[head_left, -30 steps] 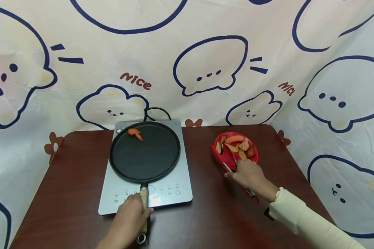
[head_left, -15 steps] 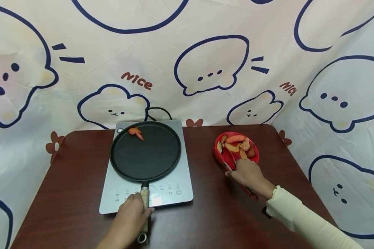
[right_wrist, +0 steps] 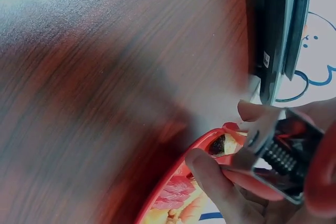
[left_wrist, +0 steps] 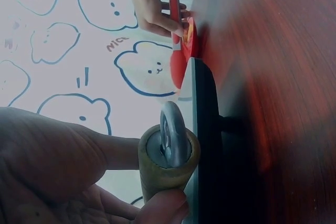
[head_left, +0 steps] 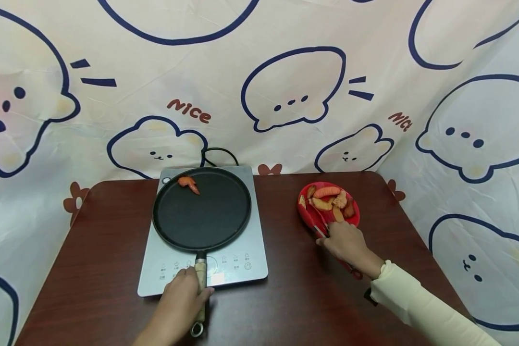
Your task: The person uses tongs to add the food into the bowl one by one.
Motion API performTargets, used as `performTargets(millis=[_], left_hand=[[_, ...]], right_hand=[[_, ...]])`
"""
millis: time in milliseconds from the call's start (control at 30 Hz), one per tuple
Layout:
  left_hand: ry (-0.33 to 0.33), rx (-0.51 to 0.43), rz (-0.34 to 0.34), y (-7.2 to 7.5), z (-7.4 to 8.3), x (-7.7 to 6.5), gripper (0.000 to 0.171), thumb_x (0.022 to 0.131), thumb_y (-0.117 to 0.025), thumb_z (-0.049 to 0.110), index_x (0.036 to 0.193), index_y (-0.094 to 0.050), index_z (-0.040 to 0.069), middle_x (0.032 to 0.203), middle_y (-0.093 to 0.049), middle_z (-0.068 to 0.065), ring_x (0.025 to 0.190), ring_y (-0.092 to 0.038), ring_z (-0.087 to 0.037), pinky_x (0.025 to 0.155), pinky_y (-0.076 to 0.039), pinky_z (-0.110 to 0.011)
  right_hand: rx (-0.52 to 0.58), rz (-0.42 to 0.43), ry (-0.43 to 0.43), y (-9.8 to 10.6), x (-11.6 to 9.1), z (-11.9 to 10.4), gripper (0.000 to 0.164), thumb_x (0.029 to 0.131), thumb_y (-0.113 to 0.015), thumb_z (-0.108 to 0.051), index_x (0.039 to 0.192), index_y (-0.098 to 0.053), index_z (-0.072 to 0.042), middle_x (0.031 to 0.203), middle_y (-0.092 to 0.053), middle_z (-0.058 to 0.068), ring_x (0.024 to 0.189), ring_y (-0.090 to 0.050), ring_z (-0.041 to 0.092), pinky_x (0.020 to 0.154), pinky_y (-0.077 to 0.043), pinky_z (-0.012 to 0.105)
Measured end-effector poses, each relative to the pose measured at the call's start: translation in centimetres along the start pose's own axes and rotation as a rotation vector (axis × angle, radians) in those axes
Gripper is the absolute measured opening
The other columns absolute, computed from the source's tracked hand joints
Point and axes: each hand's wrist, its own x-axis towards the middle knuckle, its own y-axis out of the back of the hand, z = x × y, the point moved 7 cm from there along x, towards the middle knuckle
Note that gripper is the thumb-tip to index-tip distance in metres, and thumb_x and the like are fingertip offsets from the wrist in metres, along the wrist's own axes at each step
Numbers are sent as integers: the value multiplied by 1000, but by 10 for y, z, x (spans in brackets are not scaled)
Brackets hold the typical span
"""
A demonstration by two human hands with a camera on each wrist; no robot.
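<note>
Red-tipped metal tongs (left_wrist: 178, 62) sit gripped in right fingers (right_wrist: 208, 174), left fingers (left_wrist: 163, 206) wrapping a cylindrical pan handle (head_left: 201, 272)

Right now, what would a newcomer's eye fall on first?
Probably the black pan on the silver cooktop, with one orange piece near its far left edge and the left hand gripping its handle. Next, the red dish of food on the right, where the right hand holds red tongs. Behind the table, a pale cloth bears large blue cartoon figures.
</note>
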Motion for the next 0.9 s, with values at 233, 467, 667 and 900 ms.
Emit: performTargets(millis=[233, 467, 667, 900], left_hand=[[2, -1, 9, 0, 0, -1, 42, 83, -84, 19, 99, -61, -13, 82, -59, -14, 73, -59, -24, 66, -54, -44], [8, -6, -3, -1, 0, 0, 42, 84, -84, 19, 100, -61, -13, 82, -58, -13, 74, -58, -23, 66, -53, -44], [14, -7, -9, -1, 0, 0, 43, 85, -83, 19, 101, -61, -14, 82, -58, -14, 73, -58, -23, 65, -54, -43], [15, -10, 5, 0, -1, -1, 42, 85, -83, 19, 101, -61, -14, 83, -58, -14, 74, -59, -24, 67, -54, -44]], right_hand=[[-6, 22, 13, 3, -2, 0, 38, 88, -78, -40, 70, -60, -11, 63, -56, 3, 54, -51, 20, 48, -39, 30], [-15, 33, 23, 5, -6, 1, 35, 87, -80, -37, 72, -60, -12, 64, -56, 3, 55, -51, 19, 49, -40, 31], [-11, 49, 28, 9, -10, 3, 33, 87, -81, -34, 74, -61, -11, 62, -56, 2, 54, -51, 18, 49, -40, 30], [-50, 80, 50, 14, -11, 2, 30, 86, -82, -32, 79, -63, -10, 63, -54, 2, 55, -49, 18, 49, -38, 30]])
